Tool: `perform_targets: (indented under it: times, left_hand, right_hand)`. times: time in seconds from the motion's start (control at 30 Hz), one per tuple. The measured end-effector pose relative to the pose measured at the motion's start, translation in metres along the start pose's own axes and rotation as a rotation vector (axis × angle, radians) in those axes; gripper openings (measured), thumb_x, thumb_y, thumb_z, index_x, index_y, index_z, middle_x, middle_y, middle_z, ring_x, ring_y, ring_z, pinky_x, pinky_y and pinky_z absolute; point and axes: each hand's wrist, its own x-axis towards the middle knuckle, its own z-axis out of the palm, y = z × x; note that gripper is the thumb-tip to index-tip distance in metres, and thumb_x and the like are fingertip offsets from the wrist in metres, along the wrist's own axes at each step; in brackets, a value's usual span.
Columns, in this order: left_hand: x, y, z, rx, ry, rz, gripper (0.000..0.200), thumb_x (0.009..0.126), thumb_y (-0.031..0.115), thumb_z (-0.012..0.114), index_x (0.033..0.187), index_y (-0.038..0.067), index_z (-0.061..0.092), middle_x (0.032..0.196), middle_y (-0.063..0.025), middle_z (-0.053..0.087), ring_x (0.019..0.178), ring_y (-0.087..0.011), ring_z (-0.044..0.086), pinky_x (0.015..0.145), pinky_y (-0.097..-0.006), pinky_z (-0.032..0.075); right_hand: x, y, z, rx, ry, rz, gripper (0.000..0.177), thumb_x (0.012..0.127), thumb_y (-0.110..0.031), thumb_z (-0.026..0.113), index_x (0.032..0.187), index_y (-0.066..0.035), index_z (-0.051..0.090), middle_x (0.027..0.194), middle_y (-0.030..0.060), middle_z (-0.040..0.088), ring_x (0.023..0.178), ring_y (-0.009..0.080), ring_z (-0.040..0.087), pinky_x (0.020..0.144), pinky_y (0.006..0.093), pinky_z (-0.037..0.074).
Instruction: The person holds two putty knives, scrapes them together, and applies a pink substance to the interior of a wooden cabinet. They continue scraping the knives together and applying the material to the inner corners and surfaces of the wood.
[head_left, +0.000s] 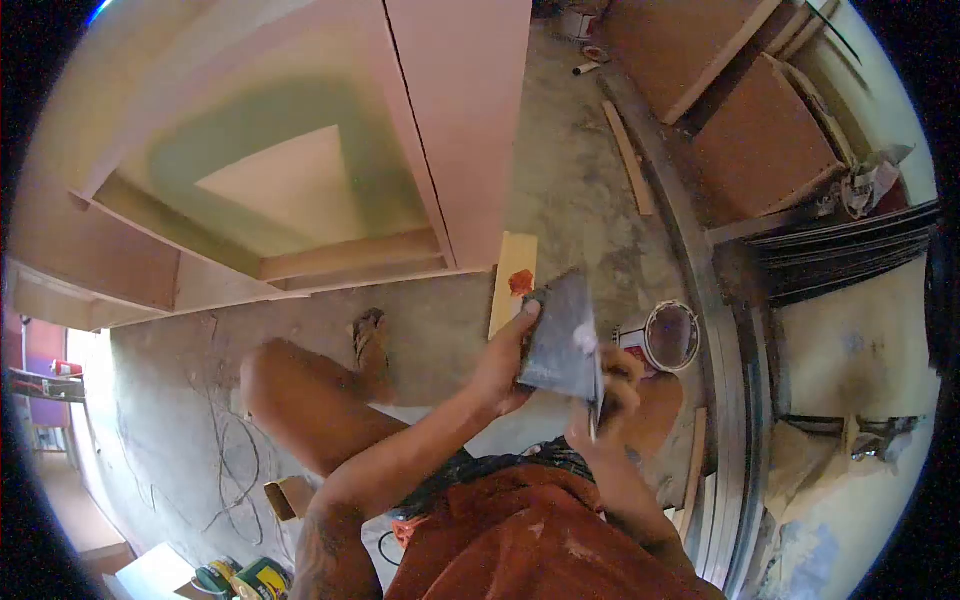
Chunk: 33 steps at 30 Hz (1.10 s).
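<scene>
My left hand (510,365) grips a dark grey flat plate (558,345) by its left edge, thumb on top, and holds it tilted above my lap. A small whitish dab (585,337) shows near the plate's right side. At that side my right hand (617,385), blurred by motion, is closed around a thin flat scraper (598,395) seen nearly edge-on against the plate. Just beyond the plate, a pale wooden board (513,250) lies on the floor with an orange-red smear (521,282) on it.
A pinkish wooden cabinet (470,130) with a green-edged recessed panel (270,190) stands ahead on the left. To my right are an open bucket (672,335) and long metal bars (735,450). Cables (240,470) and tins (262,580) lie on the left.
</scene>
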Motion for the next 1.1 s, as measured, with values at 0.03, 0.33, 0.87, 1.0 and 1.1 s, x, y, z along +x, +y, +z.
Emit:
perform_targets:
  times: [0.03, 0.33, 0.87, 1.0, 1.1]
  left_hand:
    - [-0.002, 0.001, -0.001, -0.002, 0.001, 0.000, 0.044, 0.091, 0.039, 0.045, 0.117, 0.003, 0.049, 0.110, -0.0073, 0.059, 0.093, -0.0221, 0.060, 0.085, -0.0375, 0.048]
    - [-0.018, 0.000, 0.016, 0.054, 0.083, -0.089, 0.036, 0.091, 0.039, 0.047, 0.100, 0.005, 0.055, 0.088, -0.0036, 0.061, 0.078, -0.0118, 0.058, 0.069, -0.0285, 0.049]
    - [-0.049, 0.035, -0.019, 1.285, -0.492, -0.342, 0.053, 0.089, 0.053, 0.043, 0.084, 0.003, 0.060, 0.069, -0.0017, 0.051, 0.067, -0.0118, 0.046, 0.060, -0.0299, 0.039]
    - [-0.042, 0.012, -0.042, 1.134, -0.159, -0.303, 0.052, 0.087, 0.053, 0.046, 0.077, 0.003, 0.058, 0.066, -0.0015, 0.049, 0.063, -0.0108, 0.043, 0.055, -0.0293, 0.036]
    - [-0.058, 0.027, -0.022, 1.028, -0.165, -0.295, 0.053, 0.087, 0.053, 0.046, 0.071, 0.003, 0.055, 0.062, -0.0003, 0.045, 0.058, -0.0099, 0.040, 0.051, -0.0286, 0.033]
  right_hand:
    - [0.002, 0.020, 0.006, -0.314, 0.046, -0.130, 0.039, 0.076, -0.016, 0.061, 0.112, -0.005, 0.048, 0.112, 0.0129, 0.046, 0.107, 0.0259, 0.044, 0.095, 0.0377, 0.033]
    - [0.028, 0.002, -0.019, 0.385, -0.320, -0.187, 0.056, 0.068, -0.007, 0.057, 0.122, -0.003, 0.045, 0.118, 0.0218, 0.045, 0.108, 0.0326, 0.049, 0.088, 0.0441, 0.043]
    - [-0.074, 0.245, -0.014, -1.112, -0.937, 0.466, 0.060, 0.076, -0.017, 0.058, 0.130, -0.001, 0.035, 0.128, 0.0236, 0.039, 0.113, 0.0448, 0.040, 0.098, 0.0517, 0.031]
    - [-0.047, 0.249, 0.016, -1.205, -0.872, 0.247, 0.061, 0.079, -0.022, 0.057, 0.132, -0.005, 0.034, 0.126, 0.0235, 0.042, 0.112, 0.0420, 0.042, 0.096, 0.0532, 0.032]
    - [-0.032, 0.268, 0.031, -1.291, -0.786, 0.238, 0.056, 0.079, -0.019, 0.057, 0.130, -0.010, 0.036, 0.120, 0.0194, 0.043, 0.110, 0.0383, 0.044, 0.091, 0.0515, 0.035]
